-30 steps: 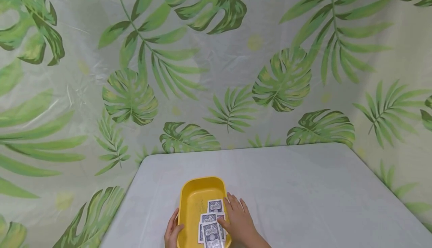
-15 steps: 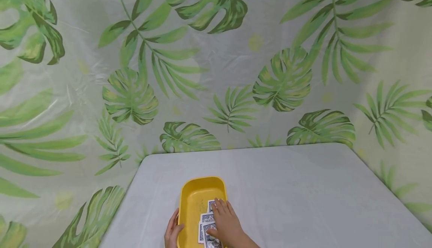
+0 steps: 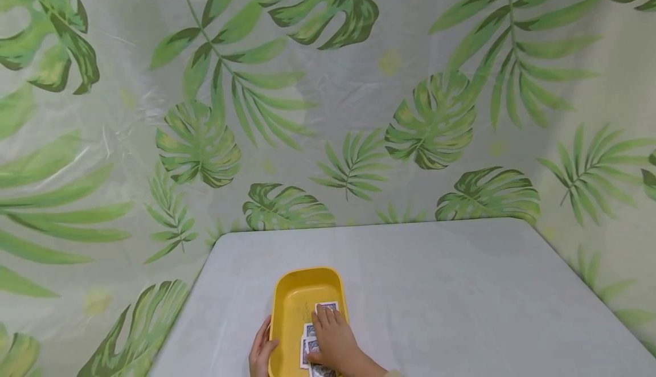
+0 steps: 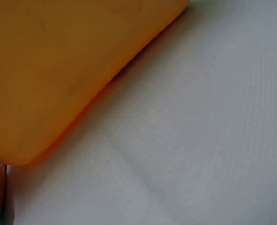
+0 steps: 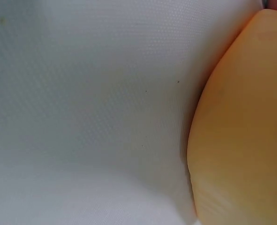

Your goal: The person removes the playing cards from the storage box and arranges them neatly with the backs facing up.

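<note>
In the head view, the tray (image 3: 288, 308) on the table (image 3: 451, 291) is gripped at its left rim by the left hand (image 3: 260, 349), cards (image 3: 311, 345) inside are partly covered by the right hand (image 3: 335, 338), fingers outstretched, and in both wrist views its wall is bordered by broad tabletop.

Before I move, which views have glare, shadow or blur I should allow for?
Head view: glare streaks on the leaf-print sheet, and the cards too small to show fine detail, partly covered by the right hand; left wrist: the yellow tray dim and soft, shadowed along its edge; right wrist: the tray brighter but soft, a dark shadow beside it.
</note>
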{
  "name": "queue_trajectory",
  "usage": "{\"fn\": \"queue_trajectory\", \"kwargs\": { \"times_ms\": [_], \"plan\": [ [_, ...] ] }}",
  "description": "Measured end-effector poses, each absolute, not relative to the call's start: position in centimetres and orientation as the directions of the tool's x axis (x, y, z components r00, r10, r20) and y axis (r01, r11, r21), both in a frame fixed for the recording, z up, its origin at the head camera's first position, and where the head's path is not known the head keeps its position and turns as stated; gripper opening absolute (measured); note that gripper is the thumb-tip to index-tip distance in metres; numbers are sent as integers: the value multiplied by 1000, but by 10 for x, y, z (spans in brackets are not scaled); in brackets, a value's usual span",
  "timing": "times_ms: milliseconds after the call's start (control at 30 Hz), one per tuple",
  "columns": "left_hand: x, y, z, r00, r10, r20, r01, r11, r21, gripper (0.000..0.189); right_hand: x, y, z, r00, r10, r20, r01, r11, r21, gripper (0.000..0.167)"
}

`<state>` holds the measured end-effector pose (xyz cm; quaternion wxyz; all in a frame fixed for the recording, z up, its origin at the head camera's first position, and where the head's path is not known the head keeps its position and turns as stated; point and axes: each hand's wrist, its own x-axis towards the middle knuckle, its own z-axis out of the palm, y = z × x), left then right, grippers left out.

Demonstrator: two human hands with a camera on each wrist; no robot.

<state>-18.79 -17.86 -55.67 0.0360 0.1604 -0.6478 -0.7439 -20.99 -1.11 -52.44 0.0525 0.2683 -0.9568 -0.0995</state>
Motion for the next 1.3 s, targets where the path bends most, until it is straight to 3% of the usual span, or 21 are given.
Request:
{"fn": "queue_trajectory", "kwargs": {
  "times_ms": [233,500,767,1300],
  "plan": [
    [-190,-179,-557,-946,-261,-195,-156,-164,974,61,-211,-17,-530,-862,-507,-28,-496,828,261,95],
    [-189,-180,-558,-944,-264,-195,-158,-156,975,61,-210,-17,-530,-861,-506,-56,-506,839,202,94],
    [-189,-181,-559,-947,-257,-191,-150,-171,974,61,-211,-15,-529,-838,-515,-178,-538,834,119,87],
    [-189,-180,-558,-938,-294,-183,-144,-151,978,60,-208,-18,-534,-838,-546,-5,-533,815,228,81]
  ]
}}
